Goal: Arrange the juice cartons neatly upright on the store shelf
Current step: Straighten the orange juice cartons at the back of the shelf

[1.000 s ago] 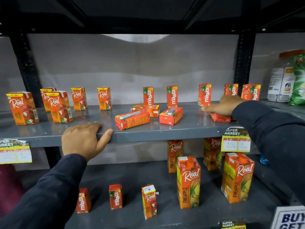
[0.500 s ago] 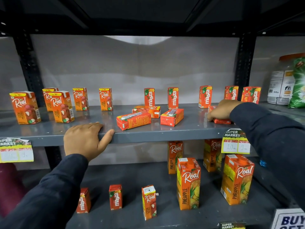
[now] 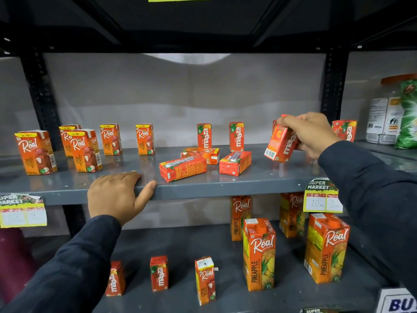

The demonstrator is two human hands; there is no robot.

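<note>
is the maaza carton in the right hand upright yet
No, tilted: the maaza carton leans top-right in the right hand, its lower corner just above the shelf.

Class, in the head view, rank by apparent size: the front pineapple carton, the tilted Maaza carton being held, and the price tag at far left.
1. Pineapple carton
2. Price tag
3. Maaza carton; nearly matches the tag, unsure.

Views: only one is being given, so nothing is being shared.
Position: head-worn, at arm's reach of the shelf (image 3: 225,188).
Direction: being aimed forward, slightly downward, across two tiers.
</note>
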